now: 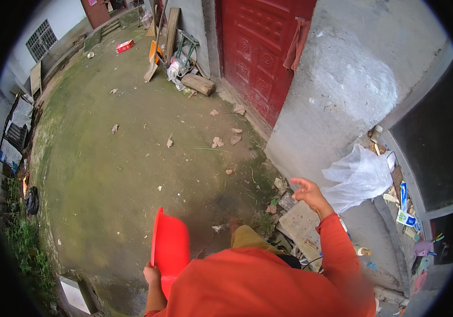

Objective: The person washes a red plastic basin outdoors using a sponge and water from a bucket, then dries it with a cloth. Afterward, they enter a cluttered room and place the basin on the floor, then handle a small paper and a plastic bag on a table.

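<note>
My left hand (pixel 152 275) grips the rim of a red plastic basin (pixel 171 241), which is tipped on its side against my left. Its inside faces away from view and cannot be seen. Held out to the right, my right hand (pixel 309 194) has its fingers apart and holds nothing. Just beyond that hand, a white translucent plastic sheet (pixel 359 178) hangs from the window ledge. Below it lies a stone slab (pixel 300 222) among broken blocks.
A red door (pixel 252 51) with a cloth (pixel 298 43) on its handle stands ahead. Near it lie a log (pixel 198 84) and an orange-bladed shovel (pixel 155 51). Toothpaste tubes (pixel 407 219) and cups (pixel 424 248) crowd the right ledge. Dry leaves (pixel 217 142) dot the mossy concrete yard (pixel 103 170).
</note>
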`<state>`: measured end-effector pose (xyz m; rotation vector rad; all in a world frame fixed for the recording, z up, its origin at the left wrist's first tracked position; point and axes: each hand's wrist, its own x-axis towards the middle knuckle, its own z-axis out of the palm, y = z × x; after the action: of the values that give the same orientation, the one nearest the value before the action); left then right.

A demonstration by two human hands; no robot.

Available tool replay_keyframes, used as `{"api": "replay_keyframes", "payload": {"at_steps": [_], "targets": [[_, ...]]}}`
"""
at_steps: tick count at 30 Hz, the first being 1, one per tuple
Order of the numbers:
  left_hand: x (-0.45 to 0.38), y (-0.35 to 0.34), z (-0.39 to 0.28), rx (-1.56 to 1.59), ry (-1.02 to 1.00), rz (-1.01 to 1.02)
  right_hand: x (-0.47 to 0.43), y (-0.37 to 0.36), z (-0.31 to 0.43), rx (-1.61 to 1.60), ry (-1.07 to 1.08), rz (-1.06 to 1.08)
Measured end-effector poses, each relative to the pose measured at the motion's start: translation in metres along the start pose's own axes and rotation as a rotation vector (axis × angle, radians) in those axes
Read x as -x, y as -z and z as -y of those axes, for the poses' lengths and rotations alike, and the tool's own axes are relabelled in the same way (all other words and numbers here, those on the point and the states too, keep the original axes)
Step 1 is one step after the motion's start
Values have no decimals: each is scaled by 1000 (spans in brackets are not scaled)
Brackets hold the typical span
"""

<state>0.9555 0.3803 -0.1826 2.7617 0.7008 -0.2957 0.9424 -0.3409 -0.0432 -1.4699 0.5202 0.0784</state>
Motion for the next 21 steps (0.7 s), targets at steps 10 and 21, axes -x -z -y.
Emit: {"api": "replay_keyframes", "payload": {"at_steps": [10, 21], "targets": [[-125, 10, -74, -4, 222, 70, -348, -51, 260, 945, 416, 89], [-454, 31, -256, -136, 62, 250, -560, 83, 516, 1598, 352, -959]]}}
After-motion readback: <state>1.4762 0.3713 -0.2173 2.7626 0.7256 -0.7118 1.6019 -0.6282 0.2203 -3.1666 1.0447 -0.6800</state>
